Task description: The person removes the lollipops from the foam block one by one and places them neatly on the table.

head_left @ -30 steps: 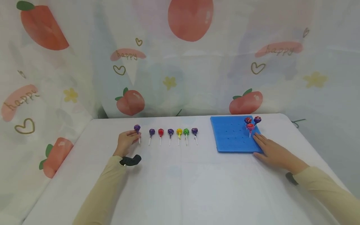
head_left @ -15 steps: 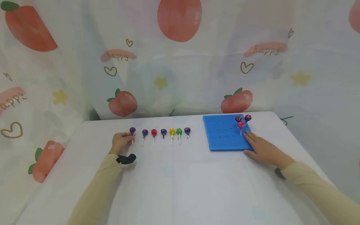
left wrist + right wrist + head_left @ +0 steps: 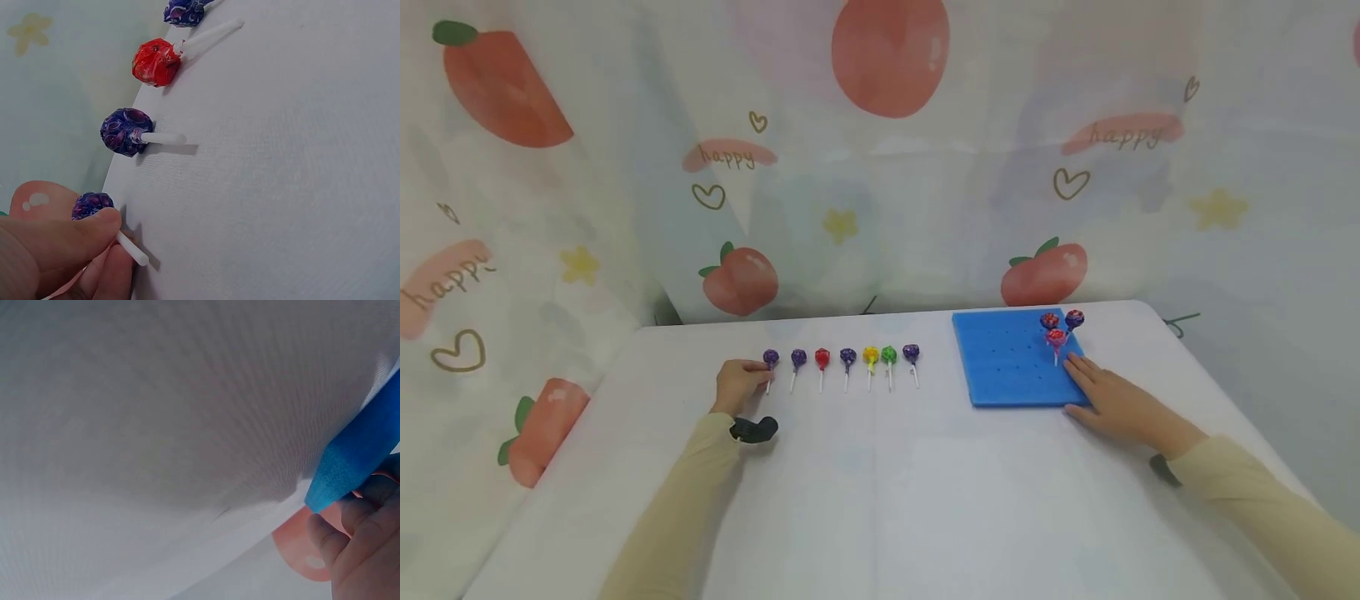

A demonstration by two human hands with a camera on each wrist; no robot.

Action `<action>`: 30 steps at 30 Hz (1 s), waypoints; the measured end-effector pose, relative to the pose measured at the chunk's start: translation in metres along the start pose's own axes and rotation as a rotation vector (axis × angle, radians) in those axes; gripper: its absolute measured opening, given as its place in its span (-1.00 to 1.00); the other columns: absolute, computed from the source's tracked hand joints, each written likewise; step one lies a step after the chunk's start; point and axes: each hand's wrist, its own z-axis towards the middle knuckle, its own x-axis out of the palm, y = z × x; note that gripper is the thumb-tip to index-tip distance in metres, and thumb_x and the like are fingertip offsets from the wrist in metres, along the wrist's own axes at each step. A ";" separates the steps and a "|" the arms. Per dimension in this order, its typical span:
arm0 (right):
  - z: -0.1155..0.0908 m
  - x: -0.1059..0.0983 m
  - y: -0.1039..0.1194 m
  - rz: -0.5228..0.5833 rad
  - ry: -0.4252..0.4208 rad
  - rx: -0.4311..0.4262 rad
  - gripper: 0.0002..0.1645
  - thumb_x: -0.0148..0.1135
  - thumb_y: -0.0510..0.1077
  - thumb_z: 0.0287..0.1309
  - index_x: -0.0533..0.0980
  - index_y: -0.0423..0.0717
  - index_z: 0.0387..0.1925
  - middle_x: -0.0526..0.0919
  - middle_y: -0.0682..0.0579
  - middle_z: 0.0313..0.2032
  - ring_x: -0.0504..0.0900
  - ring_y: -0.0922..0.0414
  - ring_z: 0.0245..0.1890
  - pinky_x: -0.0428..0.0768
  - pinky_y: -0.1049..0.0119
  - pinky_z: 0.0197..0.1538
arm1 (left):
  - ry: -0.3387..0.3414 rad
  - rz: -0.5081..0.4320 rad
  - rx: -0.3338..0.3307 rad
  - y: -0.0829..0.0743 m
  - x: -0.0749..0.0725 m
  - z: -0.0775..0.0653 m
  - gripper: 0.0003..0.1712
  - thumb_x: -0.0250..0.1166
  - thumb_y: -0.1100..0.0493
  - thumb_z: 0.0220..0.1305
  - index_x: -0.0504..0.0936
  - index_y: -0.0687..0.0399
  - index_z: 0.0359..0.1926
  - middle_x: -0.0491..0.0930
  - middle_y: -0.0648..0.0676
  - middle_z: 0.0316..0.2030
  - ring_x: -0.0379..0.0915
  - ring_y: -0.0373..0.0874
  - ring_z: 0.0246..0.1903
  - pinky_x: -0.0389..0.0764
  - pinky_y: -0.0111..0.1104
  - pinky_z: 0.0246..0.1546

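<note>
At the left end of a row of lollipops, my left hand (image 3: 739, 386) pinches a purple-wrapped lollipop (image 3: 92, 204) between thumb and fingers. Its white stick pokes out below the fingertips, close over the white cloth. Nearest to it lies another purple lollipop (image 3: 126, 132), then a red one (image 3: 156, 62). Farther right in the row are a yellow lollipop (image 3: 871, 355), a green lollipop (image 3: 889, 355) and more purple ones. My right hand (image 3: 1120, 406) rests with extended fingers at the right edge of a blue board (image 3: 1000, 387). Three lollipops stand upright in its upper right corner, among them a pink-red one (image 3: 1056, 337).
Small holes dot the blue board's top. A white cloth (image 3: 880, 483) covers the table, whose back edge runs just behind the lollipops. Behind it hangs a curtain (image 3: 955, 208) printed with peaches and hearts.
My left hand has brought the pinched lollipop down and right, closer to the row and level with it. My right hand has stayed at the board's edge. The head view has shifted slightly.
</note>
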 end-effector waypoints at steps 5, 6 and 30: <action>-0.003 0.002 0.000 0.003 -0.004 0.004 0.00 0.15 0.20 0.15 0.06 -0.38 0.36 0.06 -0.40 0.37 0.07 -0.37 0.34 0.16 -0.30 0.28 | -0.005 0.069 0.056 0.004 0.000 0.001 -0.75 0.38 0.27 0.04 0.68 0.32 -0.22 0.67 0.26 -0.26 0.55 -0.17 -0.46 0.50 -0.44 -0.42; -0.003 0.002 -0.001 0.003 -0.003 0.004 0.00 0.15 0.20 0.15 0.06 -0.39 0.36 0.06 -0.40 0.37 0.07 -0.37 0.34 0.15 -0.30 0.28 | -0.005 0.080 0.066 0.004 0.000 0.000 -0.75 0.39 0.28 0.03 0.68 0.33 -0.24 0.68 0.25 -0.30 0.55 -0.17 -0.49 0.48 -0.43 -0.44; -0.001 -0.001 0.002 0.005 -0.003 -0.003 0.02 0.13 0.23 0.16 0.04 -0.38 0.37 0.05 -0.40 0.37 0.06 -0.35 0.35 0.12 -0.29 0.31 | -0.108 0.105 0.083 0.001 -0.009 -0.004 -0.68 0.28 0.18 0.18 0.65 0.32 -0.10 0.70 0.26 -0.29 0.52 -0.33 -0.57 0.40 -0.56 -0.48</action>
